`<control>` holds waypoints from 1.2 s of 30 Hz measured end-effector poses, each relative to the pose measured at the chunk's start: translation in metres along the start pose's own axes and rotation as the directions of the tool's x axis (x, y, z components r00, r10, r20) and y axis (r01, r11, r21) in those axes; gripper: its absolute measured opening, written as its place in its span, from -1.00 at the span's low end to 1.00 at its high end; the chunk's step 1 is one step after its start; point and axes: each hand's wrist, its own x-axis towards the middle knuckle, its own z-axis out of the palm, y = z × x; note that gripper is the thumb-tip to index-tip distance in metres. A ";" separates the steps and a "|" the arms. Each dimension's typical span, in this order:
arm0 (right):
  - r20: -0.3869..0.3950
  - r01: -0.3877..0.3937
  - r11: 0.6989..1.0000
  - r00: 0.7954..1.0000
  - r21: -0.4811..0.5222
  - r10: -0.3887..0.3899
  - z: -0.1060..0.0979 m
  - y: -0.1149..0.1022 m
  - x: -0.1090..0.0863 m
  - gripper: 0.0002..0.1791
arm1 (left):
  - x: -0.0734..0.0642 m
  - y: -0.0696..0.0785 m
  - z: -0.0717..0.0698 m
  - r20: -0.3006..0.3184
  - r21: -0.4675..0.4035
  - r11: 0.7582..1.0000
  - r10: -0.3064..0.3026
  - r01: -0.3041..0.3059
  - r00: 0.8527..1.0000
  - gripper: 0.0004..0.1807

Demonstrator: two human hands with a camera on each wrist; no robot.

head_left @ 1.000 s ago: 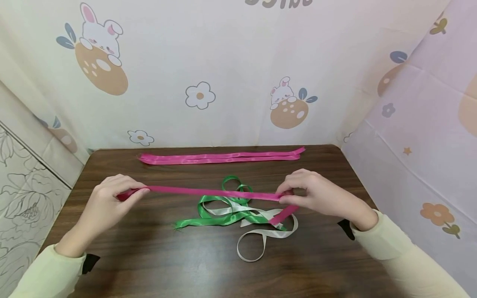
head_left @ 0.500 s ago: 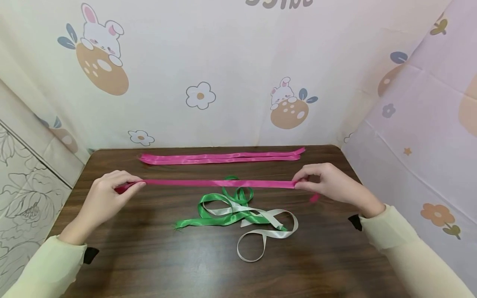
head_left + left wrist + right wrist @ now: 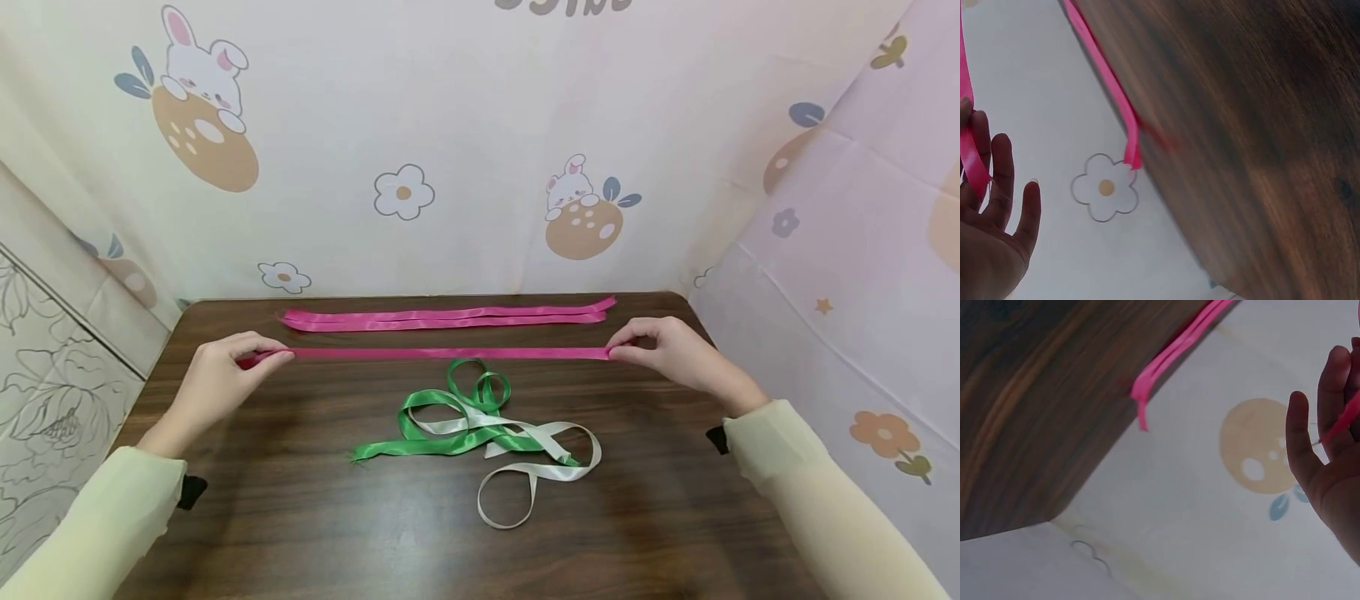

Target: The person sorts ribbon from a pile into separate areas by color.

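Note:
A pink satin ribbon (image 3: 450,353) is stretched taut and level between both hands in the head view. My left hand (image 3: 225,371) pinches it near its left end between thumb and fingers; a short tail lies inside the palm, with its frayed tip showing in the left wrist view (image 3: 974,165). At the other side my right hand (image 3: 675,354) pinches the ribbon near its right end, and a loose pink tail shows against the fingers in the right wrist view. Just behind the stretched ribbon, flat pink ribbons (image 3: 420,321) lie side by side along the table's back edge.
In the middle of the brown wooden table (image 3: 315,525) lies a loose tangle of green ribbon (image 3: 442,446) and white ribbon (image 3: 570,472). A patterned curtain (image 3: 480,108) hangs right behind the table's back edge, with another cloth at the right.
The stretched pink ribbon has moved back toward the flat ribbons and off the tangle. My right hand has moved right and back, drawing the ribbon longer; the left has gone slightly back.

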 end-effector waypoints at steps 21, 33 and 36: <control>-0.114 -0.151 0.988 0.982 0.026 0.153 0.027 0.049 0.053 -0.72 | 0.039 -0.027 0.037 0.126 -0.032 0.958 -0.278 0.284 0.952 -0.63; -0.116 -0.206 0.978 0.972 0.019 0.207 0.053 0.074 0.076 -0.74 | 0.050 -0.037 0.064 0.065 -0.002 0.954 -0.300 0.301 0.952 -0.67; -0.118 -0.213 0.977 0.970 0.019 0.213 0.058 0.078 0.080 -0.74 | 0.050 -0.039 0.068 0.071 0.008 0.952 -0.306 0.306 0.949 -0.68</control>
